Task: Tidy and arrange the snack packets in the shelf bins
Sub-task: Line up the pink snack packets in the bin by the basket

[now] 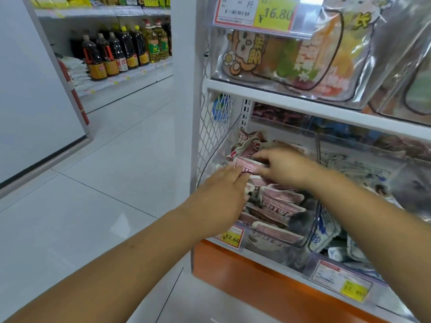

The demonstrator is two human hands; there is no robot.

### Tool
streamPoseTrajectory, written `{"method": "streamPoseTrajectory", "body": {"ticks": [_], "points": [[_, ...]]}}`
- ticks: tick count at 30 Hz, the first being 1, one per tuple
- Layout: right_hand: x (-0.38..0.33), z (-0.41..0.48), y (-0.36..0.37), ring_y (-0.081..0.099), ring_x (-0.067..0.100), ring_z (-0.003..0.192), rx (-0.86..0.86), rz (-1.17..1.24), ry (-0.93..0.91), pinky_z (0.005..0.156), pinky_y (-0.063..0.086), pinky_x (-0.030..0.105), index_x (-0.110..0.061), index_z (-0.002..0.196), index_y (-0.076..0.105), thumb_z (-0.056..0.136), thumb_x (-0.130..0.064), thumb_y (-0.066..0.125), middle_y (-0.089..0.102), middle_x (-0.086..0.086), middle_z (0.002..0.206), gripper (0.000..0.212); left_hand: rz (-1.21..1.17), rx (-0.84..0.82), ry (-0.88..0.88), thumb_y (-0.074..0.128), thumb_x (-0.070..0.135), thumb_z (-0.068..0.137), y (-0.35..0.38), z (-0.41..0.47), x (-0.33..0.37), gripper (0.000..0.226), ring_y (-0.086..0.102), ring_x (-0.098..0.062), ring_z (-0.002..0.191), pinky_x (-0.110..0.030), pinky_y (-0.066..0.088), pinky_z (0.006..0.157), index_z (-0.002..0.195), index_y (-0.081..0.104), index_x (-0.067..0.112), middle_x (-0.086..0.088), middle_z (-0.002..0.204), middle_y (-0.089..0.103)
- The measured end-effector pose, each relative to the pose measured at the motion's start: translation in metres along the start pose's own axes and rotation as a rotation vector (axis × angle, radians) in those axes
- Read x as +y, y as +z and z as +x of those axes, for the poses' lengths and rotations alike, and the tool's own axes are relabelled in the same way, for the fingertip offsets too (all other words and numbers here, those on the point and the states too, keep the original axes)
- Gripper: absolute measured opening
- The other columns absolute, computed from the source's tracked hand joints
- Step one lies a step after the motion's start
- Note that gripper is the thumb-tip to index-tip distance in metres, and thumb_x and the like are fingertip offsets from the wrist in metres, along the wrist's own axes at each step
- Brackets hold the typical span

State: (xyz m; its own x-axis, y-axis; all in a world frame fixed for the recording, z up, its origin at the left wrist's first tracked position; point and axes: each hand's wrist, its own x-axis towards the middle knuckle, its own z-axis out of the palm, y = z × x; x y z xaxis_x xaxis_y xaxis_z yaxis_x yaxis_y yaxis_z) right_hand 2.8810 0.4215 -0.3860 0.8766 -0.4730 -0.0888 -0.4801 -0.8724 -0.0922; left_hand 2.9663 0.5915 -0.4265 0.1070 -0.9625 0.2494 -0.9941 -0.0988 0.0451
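Both hands reach into the leftmost clear bin (311, 217) on the lower shelf (303, 106), and a pink packet (248, 164) is held between them just above the heap of pink packets (279, 206) that fills the bin.

The right hand (288, 167) comes in from the right. Its thumb lies on top of the packet's right end and its fingers (260, 173) curl under it, so that end is pinched. The left hand (219, 194) comes from below left with its fingers (238, 172) bent and close together, and the tips are clamped on the packet's left, nearer edge. Motion blur hides the exact hold there.

The held packet's long axis runs across the bin, left to right, with the left end toward the wire mesh side panel (217, 136) and the right end a little lower, inside the right hand. Its broad face is turned up.

The packets in the heap below lie flat and overlap, most with their long sides across the bin too. A yellow price tag (231, 237) reading 17.60 sits on the bin's front, and blue-and-white packets (324, 229) fill the next bin to the right.
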Motion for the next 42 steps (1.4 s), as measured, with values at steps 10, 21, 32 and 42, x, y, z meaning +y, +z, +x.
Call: {"method": "streamPoseTrajectory", "body": {"ticks": [10, 21, 32, 42], "points": [[0.01, 0.009, -0.006, 0.067, 0.016, 0.087, -0.299, 0.219, -0.164, 0.083, 0.053, 0.034, -0.023, 0.112, 0.068, 0.098, -0.02, 0.053, 0.072, -0.005, 0.097, 0.021, -0.246, -0.025, -0.11, 0.034, 0.033, 0.101, 0.006, 0.01, -0.004, 0.059, 0.001, -0.015, 0.146, -0.025, -0.006, 0.117, 0.153, 0.013, 0.016, -0.004, 0.16, 0.009], [0.019, 0.042, -0.017, 0.058, 0.003, 0.087, -0.271, -0.006, -0.061, 0.075, 0.041, 0.017, -0.027, 0.127, 0.061, 0.089, -0.018, 0.067, 0.063, -0.007, 0.127, 0.04, -0.058, -0.129, -0.111, 0.014, 0.042, 0.096, 0.02, 0.022, -0.008, 0.057, 0.032, -0.022, 0.13, -0.038, 0.021, 0.115, 0.147, 0.031, 0.021, -0.003, 0.137, 0.045], [0.032, 0.051, 0.0, 0.062, 0.017, 0.087, -0.01, 0.051, 0.074, 0.08, 0.051, 0.033, -0.027, 0.109, 0.07, 0.091, -0.037, 0.059, 0.068, -0.001, 0.103, 0.023, -0.113, -0.185, -0.078, 0.006, 0.045, 0.09, 0.017, 0.021, -0.01, 0.066, 0.029, -0.02, 0.133, -0.038, 0.015, 0.116, 0.144, 0.038, 0.026, -0.003, 0.139, 0.045], [0.029, 0.046, 0.0, 0.06, 0.018, 0.092, 0.019, 0.147, -0.131, 0.079, 0.05, 0.039, -0.037, 0.108, 0.054, 0.088, -0.017, 0.061, 0.061, -0.007, 0.11, 0.029, -0.115, -0.227, -0.095, 0.006, 0.046, 0.092, 0.019, 0.02, -0.01, 0.063, 0.015, -0.02, 0.143, -0.04, 0.009, 0.118, 0.149, 0.028, 0.028, -0.001, 0.153, 0.032]]}}
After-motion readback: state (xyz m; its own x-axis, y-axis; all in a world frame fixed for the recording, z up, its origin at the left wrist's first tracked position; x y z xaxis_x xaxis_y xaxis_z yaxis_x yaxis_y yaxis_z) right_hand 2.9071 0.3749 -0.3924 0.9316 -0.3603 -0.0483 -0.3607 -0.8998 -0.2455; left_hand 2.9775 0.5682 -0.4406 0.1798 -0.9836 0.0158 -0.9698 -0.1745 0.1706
